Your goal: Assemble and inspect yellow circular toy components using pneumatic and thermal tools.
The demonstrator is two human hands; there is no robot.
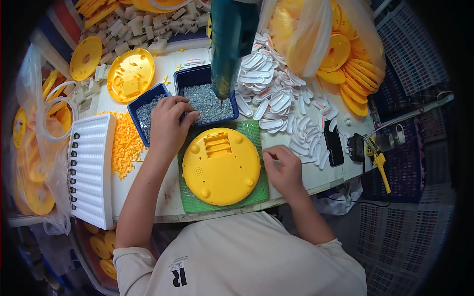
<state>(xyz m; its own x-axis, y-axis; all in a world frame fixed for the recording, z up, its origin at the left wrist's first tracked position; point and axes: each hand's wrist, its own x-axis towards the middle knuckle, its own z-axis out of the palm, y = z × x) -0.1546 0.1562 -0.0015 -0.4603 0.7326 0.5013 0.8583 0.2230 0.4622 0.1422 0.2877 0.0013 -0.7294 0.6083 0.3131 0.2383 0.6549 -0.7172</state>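
Arching palm-down over blue trays (222,120): left hand (169,117), fingers (186,105) bent.

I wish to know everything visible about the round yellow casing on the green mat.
The yellow casing is round and looks like glossy plastic. It lies flat on the green mat, with only this mat seen touching it. An open rectangular compartment with ridges inside sits toward its far edge. Four round bumps, several small holes and a left-side cluster of tiny perforations mark its face. The right hand is beside it, apparently not touching.
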